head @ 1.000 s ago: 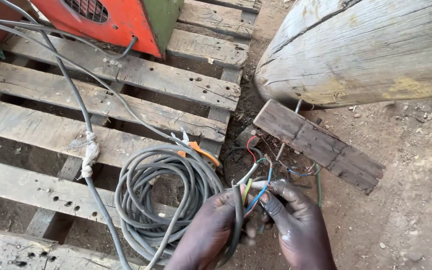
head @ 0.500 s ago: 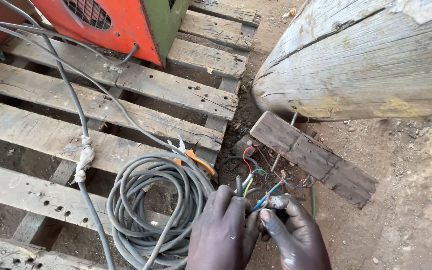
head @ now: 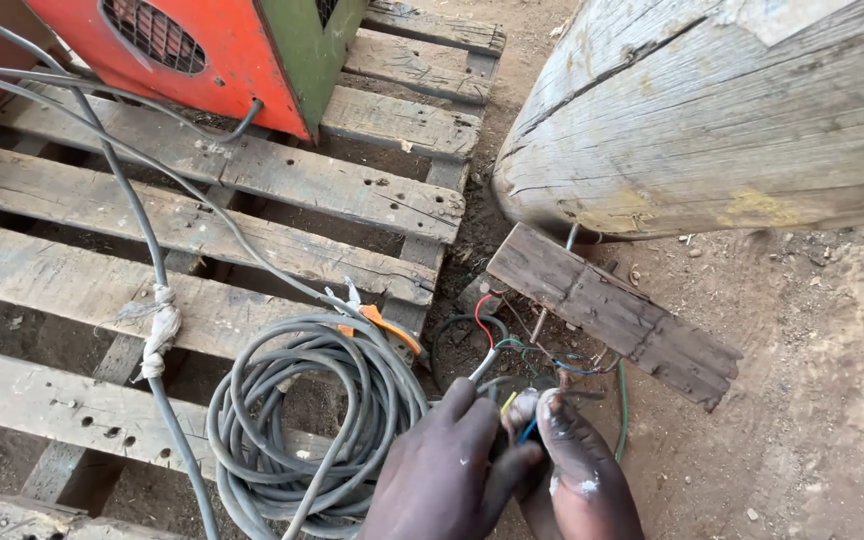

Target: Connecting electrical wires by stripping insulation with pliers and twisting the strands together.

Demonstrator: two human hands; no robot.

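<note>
Centrally, at the lower edge of the view, the left hand (head: 442, 470) and the right hand (head: 577, 470) meet over the stripped end of a cable. The left hand is closed around the grey sheath, thumb across it; the right hand's fingertips (head: 550, 408) are pressed together on the coloured conductors (head: 517, 415), a yellow and a blue core showing between the two hands. Both wrists enter from below, palms turned inward, knuckles up.

Judged from this pose, the step in hand is the sorting or baring of the separate cores; the next move calls for a firm hold on the sheath and a fine pinch on one core alone, kept clear of its neighbours.

Just left of the hands lies the coiled grey cable (head: 302, 430), resting on a wooden pallet (head: 252, 240). An orange-handled tool (head: 387, 330) lies at the coil's upper rim. Loose red, green and blue wires (head: 512, 350) trail over the dirt towards a short plank (head: 612, 315), which lies against a large wooden cable drum (head: 712, 110). A red and green machine housing (head: 222, 50) stands on the pallet's far end; a thin cable with a rag knot (head: 160, 325) crosses the slats.
</note>
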